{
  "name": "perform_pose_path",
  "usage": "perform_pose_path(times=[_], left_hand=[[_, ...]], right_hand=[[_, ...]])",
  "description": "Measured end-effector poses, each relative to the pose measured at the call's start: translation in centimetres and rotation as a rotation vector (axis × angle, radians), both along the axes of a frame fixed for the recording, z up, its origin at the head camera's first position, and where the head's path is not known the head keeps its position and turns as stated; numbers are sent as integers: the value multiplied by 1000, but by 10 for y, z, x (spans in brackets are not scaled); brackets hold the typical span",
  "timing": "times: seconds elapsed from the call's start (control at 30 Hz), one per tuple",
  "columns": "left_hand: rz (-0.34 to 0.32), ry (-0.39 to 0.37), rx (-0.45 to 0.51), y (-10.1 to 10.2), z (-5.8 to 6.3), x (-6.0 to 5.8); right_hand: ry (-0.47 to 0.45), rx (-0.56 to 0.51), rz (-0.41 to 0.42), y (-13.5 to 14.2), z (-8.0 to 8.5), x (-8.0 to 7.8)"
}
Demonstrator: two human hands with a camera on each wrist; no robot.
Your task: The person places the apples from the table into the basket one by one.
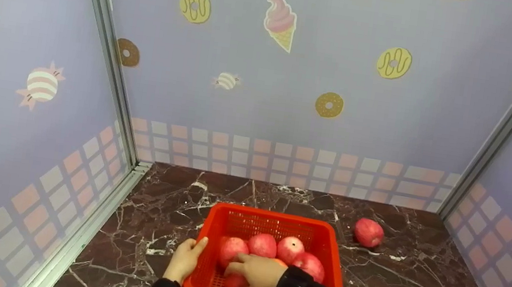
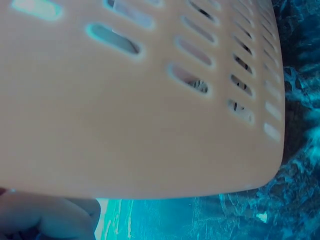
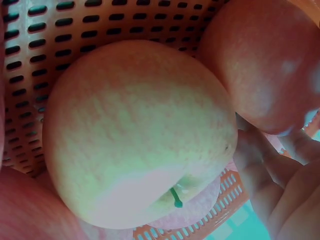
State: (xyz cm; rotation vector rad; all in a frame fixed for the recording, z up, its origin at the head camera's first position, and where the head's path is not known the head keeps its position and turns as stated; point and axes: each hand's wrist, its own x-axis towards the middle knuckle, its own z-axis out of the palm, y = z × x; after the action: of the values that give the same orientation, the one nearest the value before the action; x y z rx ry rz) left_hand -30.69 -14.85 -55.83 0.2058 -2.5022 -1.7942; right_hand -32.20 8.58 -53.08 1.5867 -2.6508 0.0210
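A red plastic basket (image 1: 276, 215) with slotted walls holds several red apples (image 1: 262, 245). My left hand (image 1: 184, 259) grips its left rim; in the left wrist view the basket wall (image 2: 125, 125) fills most of the picture, and only part of the fingers (image 2: 50, 215) shows at the lower left. Inside the basket, my right hand (image 1: 260, 276) curls its fingers round an apple (image 1: 235, 283) near the front left corner. The right wrist view has a pale-streaked apple (image 3: 135, 130) close up, with the right hand (image 3: 285, 185) against a redder apple (image 3: 270, 65).
One apple (image 1: 368, 233) lies outside the basket, to its right, on the dark marbled tabletop (image 1: 396, 283). Patterned panels (image 1: 289, 118) joined by metal posts (image 1: 113, 53) enclose the table at the back and both sides.
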Motion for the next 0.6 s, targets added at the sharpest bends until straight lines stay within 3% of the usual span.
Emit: perform_pose_path(times=[0.6], left_hand=[[11, 4, 0, 0, -2, -1]], right_hand=[[-12, -32, 37, 3, -3, -4]])
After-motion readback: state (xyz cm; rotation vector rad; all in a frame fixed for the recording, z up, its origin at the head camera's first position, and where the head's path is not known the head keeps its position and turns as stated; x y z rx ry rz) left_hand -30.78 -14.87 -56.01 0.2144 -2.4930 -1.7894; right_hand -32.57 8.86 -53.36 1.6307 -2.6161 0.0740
